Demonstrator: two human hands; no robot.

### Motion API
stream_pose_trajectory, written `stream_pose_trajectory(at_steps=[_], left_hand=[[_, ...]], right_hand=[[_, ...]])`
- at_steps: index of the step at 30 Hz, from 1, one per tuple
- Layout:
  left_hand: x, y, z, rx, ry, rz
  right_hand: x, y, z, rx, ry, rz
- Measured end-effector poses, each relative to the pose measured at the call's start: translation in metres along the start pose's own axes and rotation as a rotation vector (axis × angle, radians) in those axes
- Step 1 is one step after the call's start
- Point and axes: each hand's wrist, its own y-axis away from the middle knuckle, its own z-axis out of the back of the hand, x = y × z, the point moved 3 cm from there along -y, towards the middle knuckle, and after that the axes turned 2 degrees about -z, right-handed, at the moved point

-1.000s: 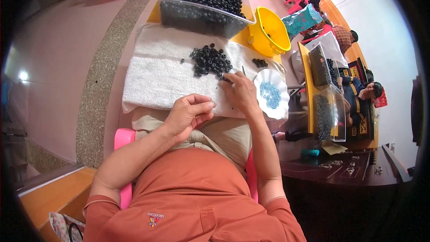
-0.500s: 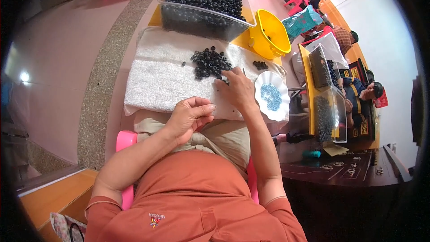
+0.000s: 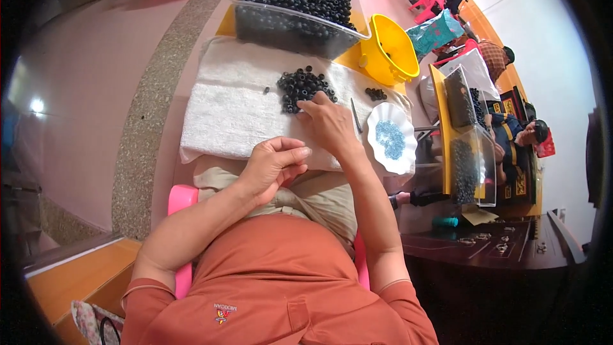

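Observation:
My left hand (image 3: 276, 165) hovers over the near edge of the white towel (image 3: 220, 105), thumb and fingertips pinched together. Whatever may be between them is too small or hidden to make out. My right hand (image 3: 329, 126) reaches to the near side of a pile of black ring-like beads (image 3: 300, 83), its fingertips touching them, the fingers somewhat apart and partly hidden. A thin pointed dark tool, seemingly tweezers (image 3: 356, 116), lies just right of that hand. Beyond it sits a white scalloped dish (image 3: 408, 144) holding tiny blue sparkling pieces. A smaller cluster of black beads (image 3: 375, 94) lies above the dish.
A clear plastic bin (image 3: 294, 29) full of black beads stands behind the towel. Beside it is a yellow basket (image 3: 391, 51). Further right, clear boxes (image 3: 469, 160) rest on a yellow board, and several people sit along a long table. A single bead (image 3: 266, 90) lies left of the pile.
My right hand has shifted left along the near side of the bead pile, so the pointed tool now shows fully. My left hand keeps its pinch in nearly the same place.

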Motion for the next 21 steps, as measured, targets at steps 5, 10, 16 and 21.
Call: stream_pose_trajectory(at_steps=[5,10,16,21], left_hand=[[-0.0011,0.0003,0.0015,-0.019,-0.011,-0.004],[-0.0018,0.0007,0.0001,-0.011,-0.01,-0.002],[-0.0034,0.0013,-0.0022,-0.036,-0.016,-0.003],[-0.0002,-0.0002,0.0021,-0.023,0.002,-0.008]], right_hand=[[0.0031,-0.0046,-0.0034,0.032,-0.002,0.013],[-0.0033,-0.0048,-0.0082,0.036,0.029,0.004],[-0.0028,-0.0066,-0.0059,0.071,0.014,-0.05],[-0.0023,-0.0092,-0.0052,0.082,0.014,-0.039]])
